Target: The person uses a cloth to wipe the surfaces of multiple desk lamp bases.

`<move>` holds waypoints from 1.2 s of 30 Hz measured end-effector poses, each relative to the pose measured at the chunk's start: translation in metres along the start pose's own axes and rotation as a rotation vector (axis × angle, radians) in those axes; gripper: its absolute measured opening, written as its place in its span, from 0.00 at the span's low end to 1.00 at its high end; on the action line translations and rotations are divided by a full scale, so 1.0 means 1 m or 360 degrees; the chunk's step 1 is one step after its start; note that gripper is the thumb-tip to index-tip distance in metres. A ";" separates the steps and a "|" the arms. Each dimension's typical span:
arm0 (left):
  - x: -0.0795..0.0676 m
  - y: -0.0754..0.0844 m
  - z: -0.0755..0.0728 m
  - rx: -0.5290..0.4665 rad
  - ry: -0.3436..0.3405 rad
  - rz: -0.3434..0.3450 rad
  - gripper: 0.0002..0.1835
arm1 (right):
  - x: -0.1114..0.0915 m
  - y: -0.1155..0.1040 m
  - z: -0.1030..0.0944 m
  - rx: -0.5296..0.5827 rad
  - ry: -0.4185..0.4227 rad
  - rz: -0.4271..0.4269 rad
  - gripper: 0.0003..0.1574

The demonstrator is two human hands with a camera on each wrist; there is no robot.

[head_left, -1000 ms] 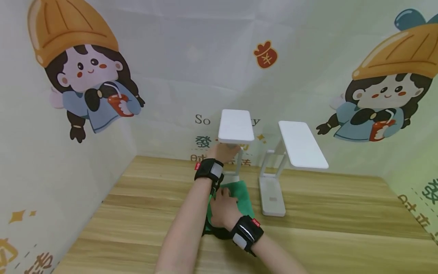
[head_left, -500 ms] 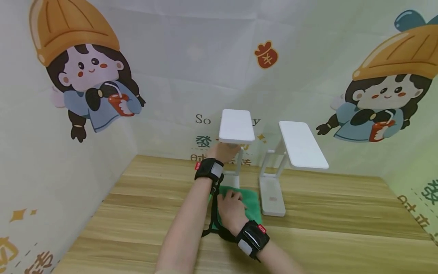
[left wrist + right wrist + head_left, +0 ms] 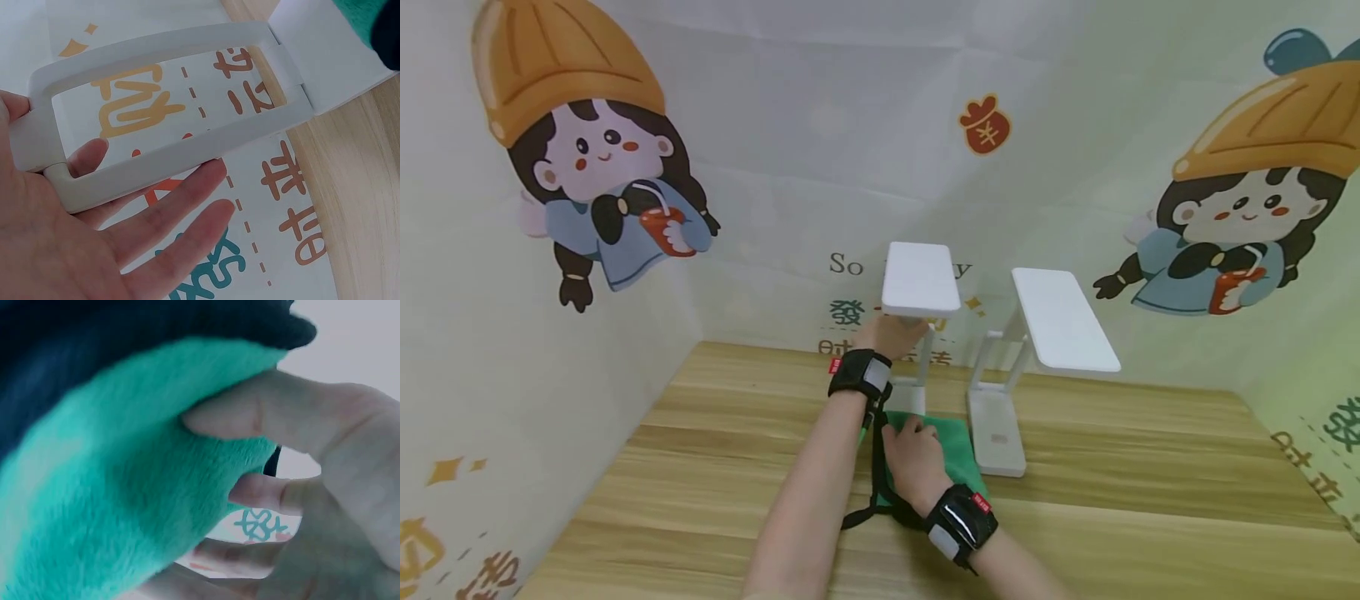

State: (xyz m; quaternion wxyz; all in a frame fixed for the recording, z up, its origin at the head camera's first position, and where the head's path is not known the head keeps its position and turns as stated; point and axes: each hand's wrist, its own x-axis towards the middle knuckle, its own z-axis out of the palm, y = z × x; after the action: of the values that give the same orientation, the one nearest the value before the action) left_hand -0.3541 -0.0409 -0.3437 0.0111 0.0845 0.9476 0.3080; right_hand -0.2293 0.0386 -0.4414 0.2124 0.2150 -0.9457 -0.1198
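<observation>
Two white folding phone stands are upright side by side. My left hand [image 3: 887, 335] grips the left phone stand [image 3: 921, 277] just below its top plate. In the left wrist view its looped arm [image 3: 156, 45] passes between thumb and fingers, two fingers extended beneath. A green plush cloth [image 3: 958, 450] with black edging lies over the front of that stand's base, the rear of the base showing. My right hand [image 3: 917, 462] holds this cloth from above. The right wrist view has the thumb pressed into the green pile [image 3: 125, 500], fingers behind it.
The right phone stand [image 3: 1063, 319] is close beside the cloth, its plate angled out to the right. A black strap [image 3: 880, 467] hangs by the left wrist down to the wooden table [image 3: 722, 467]. A printed backdrop [image 3: 820, 150] rises behind and at both sides.
My right hand has slid the cloth to the right and slightly toward me, uncovering more of the left stand's base. My left hand keeps its grip in the same place.
</observation>
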 end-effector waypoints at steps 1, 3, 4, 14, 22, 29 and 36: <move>0.000 0.000 0.000 0.0014 0.0000 -0.0006 0.28 | 0.000 -0.001 0.000 -0.0003 0.0012 -0.0036 0.22; -0.001 0.001 0.001 0.0032 0.0008 -0.0017 0.28 | 0.002 -0.001 0.002 0.0015 0.0030 -0.0152 0.22; -0.001 0.001 0.001 0.0039 0.0012 -0.0018 0.27 | 0.002 -0.001 0.003 0.0049 0.0025 -0.0206 0.22; -0.001 0.003 0.003 -0.0003 -0.0014 0.0013 0.27 | -0.008 0.008 0.011 0.0209 0.0000 -0.0017 0.23; 0.002 0.001 0.002 -0.0034 -0.0045 -0.0029 0.26 | 0.016 0.021 0.015 0.0579 -0.0410 -0.0005 0.29; 0.002 0.001 0.004 -0.0017 -0.0049 -0.0033 0.28 | 0.041 0.036 0.020 0.0701 -0.0678 0.0078 0.32; 0.004 -0.001 0.003 0.0004 0.0009 -0.0013 0.26 | 0.031 0.022 -0.006 0.0457 -0.0681 -0.0047 0.33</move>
State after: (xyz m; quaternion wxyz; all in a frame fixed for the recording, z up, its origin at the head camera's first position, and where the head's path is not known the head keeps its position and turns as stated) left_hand -0.3583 -0.0396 -0.3466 0.0095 0.0799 0.9483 0.3071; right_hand -0.2597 0.0434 -0.4186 -0.0270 0.2266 -0.9732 -0.0300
